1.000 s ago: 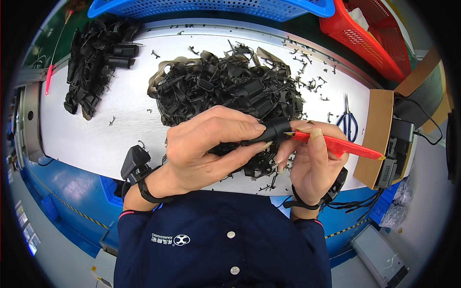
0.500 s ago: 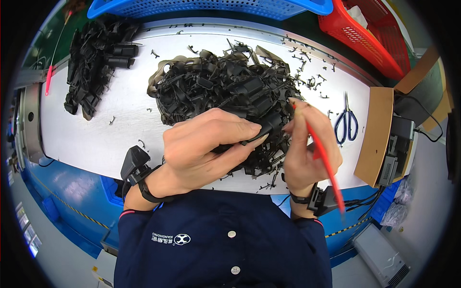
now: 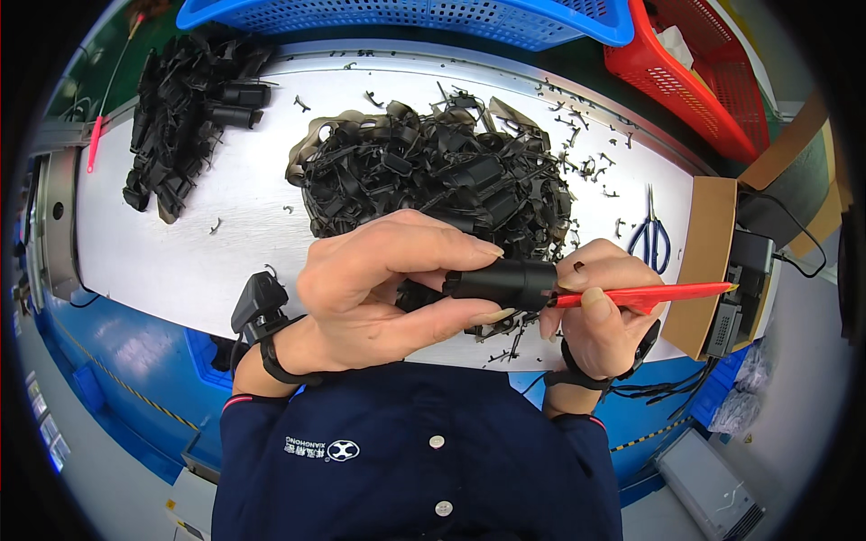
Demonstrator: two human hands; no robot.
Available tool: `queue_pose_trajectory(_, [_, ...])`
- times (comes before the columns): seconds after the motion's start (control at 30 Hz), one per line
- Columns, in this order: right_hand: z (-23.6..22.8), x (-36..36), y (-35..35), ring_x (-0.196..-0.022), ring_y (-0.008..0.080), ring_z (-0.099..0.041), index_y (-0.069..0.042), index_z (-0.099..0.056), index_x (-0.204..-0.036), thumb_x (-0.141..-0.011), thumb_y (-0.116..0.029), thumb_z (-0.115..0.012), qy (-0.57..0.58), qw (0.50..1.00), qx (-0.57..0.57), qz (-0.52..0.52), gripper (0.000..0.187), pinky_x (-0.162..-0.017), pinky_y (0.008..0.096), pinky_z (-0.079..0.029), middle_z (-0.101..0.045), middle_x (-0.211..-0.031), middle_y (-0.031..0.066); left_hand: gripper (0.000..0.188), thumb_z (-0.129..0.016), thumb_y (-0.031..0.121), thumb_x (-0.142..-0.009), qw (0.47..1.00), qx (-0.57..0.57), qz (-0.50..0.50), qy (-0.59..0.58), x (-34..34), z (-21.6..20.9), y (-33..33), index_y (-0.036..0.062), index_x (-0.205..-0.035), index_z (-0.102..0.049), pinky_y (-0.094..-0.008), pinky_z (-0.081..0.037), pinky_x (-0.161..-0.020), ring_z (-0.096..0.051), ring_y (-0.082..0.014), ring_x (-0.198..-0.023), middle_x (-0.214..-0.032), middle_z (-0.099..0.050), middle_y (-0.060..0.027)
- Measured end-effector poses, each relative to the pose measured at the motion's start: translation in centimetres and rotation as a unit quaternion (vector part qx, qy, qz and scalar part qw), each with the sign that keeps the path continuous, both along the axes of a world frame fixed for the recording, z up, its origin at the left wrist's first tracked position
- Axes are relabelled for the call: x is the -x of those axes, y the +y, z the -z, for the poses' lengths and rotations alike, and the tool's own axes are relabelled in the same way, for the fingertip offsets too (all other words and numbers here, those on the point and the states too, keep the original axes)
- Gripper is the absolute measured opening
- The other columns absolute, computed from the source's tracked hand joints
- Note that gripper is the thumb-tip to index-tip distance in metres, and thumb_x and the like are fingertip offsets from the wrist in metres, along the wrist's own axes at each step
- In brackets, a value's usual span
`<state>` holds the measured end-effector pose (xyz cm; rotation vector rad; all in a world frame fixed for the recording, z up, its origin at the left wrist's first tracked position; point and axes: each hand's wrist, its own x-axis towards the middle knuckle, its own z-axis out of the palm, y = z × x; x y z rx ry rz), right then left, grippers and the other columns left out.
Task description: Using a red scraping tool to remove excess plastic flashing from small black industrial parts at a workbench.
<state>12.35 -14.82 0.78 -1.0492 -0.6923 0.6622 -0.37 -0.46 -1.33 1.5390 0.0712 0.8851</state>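
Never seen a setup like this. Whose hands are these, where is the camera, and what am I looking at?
No machine here: a person works bare-handed, seen from a wide fisheye camera worn on the head, looking down, so edges bend. The left hand holds a black cylindrical part; the right hand holds a red tool, its tip at that part's end. On the white table lie a heap of black parts, a smaller pile, scattered black scraps and scissors.

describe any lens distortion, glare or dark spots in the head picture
In the head view, the fisheye lens bows the far edge of the white table and leaves the corners black; also in the head view, a pale glare patch sits on the blue floor, and the black pile is dark enough that pieces blend together.
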Motion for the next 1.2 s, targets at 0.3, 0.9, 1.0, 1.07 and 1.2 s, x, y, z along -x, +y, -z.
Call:
queue_pose_trajectory(0.3, [0.0,0.6,0.0,-0.055,0.017,-0.061,0.007,-0.063,-0.091,-0.077,0.0,-0.061,0.008,0.999,0.032,-0.025,0.016,-0.048,0.0235,-0.049,-0.061,-0.081,0.0198,0.034,-0.08,0.002,-0.063,1.0,0.007,0.006,-0.012,0.1,-0.4,0.2,-0.0036,-0.092,-0.063,-0.0207,-0.05,-0.052,-0.064,-0.0175,-0.073,-0.084,-0.066,-0.0153])
queue_pose_trajectory(0.9, [0.4,1.3,0.6,-0.055,0.0129,-0.058,0.006,-0.063,-0.083,-0.075,0.007,-0.065,-0.016,0.995,0.098,-0.021,0.008,-0.044,0.0215,-0.045,-0.061,-0.075,0.015,0.037,-0.077,-0.003,-0.065,0.997,-0.006,0.046,0.065,0.0,-0.7,0.7,-0.0062,-0.097,-0.058,-0.0219,-0.046,-0.055,-0.059,-0.0141,-0.071,-0.083,-0.061,-0.0147])
queue_pose_trajectory(1.0, [0.7,0.9,1.0,-0.055,0.0113,-0.057,0.007,-0.064,-0.086,-0.077,0.004,-0.064,-0.049,0.992,0.101,0.06,0.009,-0.045,0.0209,-0.044,-0.061,-0.076,0.014,0.03,-0.069,-0.007,-0.072,0.996,0.071,0.005,0.047,-0.3,-0.5,0.5,-0.0051,-0.099,-0.055,-0.018,-0.047,-0.056,-0.06,-0.0091,-0.07,-0.085,-0.06,-0.0105])
queue_pose_trajectory(1.07, [0.9,0.0,1.4,-0.078,0.0189,-0.059,0.003,-0.065,-0.083,-0.078,-0.001,-0.064,-0.178,0.973,0.109,0.096,0.006,-0.068,0.0293,-0.046,-0.063,-0.084,0.0135,0.029,-0.066,-0.007,-0.076,0.994,0.109,-0.01,0.019,-0.6,-0.5,0.7,-0.0036,-0.1,-0.052,-0.0166,-0.048,-0.062,-0.06,-0.0081,-0.078,-0.09,-0.06,-0.0087])
queue_pose_trajectory(1.2, [1.3,-1.2,1.9,-0.102,0.027,-0.057,-0.003,-0.066,-0.079,-0.08,-0.007,-0.063,-0.414,0.88,0.17,0.16,0.005,-0.1,0.0451,-0.029,-0.066,-0.092,0.0094,0.026,-0.067,-0.002,-0.077,0.994,0.048,-0.086,0.051,-1.2,-0.6,2.0,-0.0011,-0.099,-0.052,-0.0209,-0.05,-0.067,-0.06,-0.0101,-0.081,-0.09,-0.06,-0.0064])
